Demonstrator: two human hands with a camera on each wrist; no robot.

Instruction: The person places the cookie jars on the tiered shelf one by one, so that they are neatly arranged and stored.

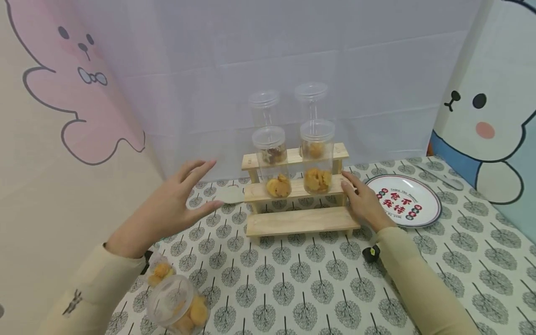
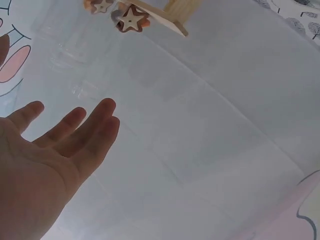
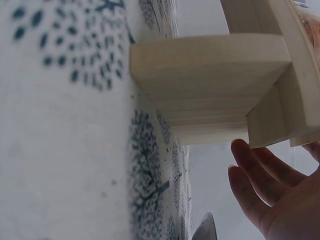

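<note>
A three-step wooden stand (image 1: 303, 222) stands on the patterned tablecloth. Two clear lidded jars with cookies, a left jar (image 1: 270, 160) and a right jar (image 1: 317, 156), occupy its middle step. Behind them, a back left jar (image 1: 264, 109) and a back right jar (image 1: 311, 100) rise from the top step. My left hand (image 1: 167, 209) is raised left of the stand, fingers spread, holding nothing; its palm (image 2: 37, 175) shows in the left wrist view. With fairly straight fingers my right hand (image 1: 364, 200) touches the middle step's right end; its fingertips (image 3: 242, 150) meet the wood.
Beside my left forearm, a clear cookie jar (image 1: 177, 302) and a smaller container of cookies (image 1: 160, 272) sit at the front left. A pale flat piece (image 1: 230, 194) lies left of the stand. Right of it is a white plate (image 1: 431, 209) with a spoon (image 1: 452, 183) behind.
</note>
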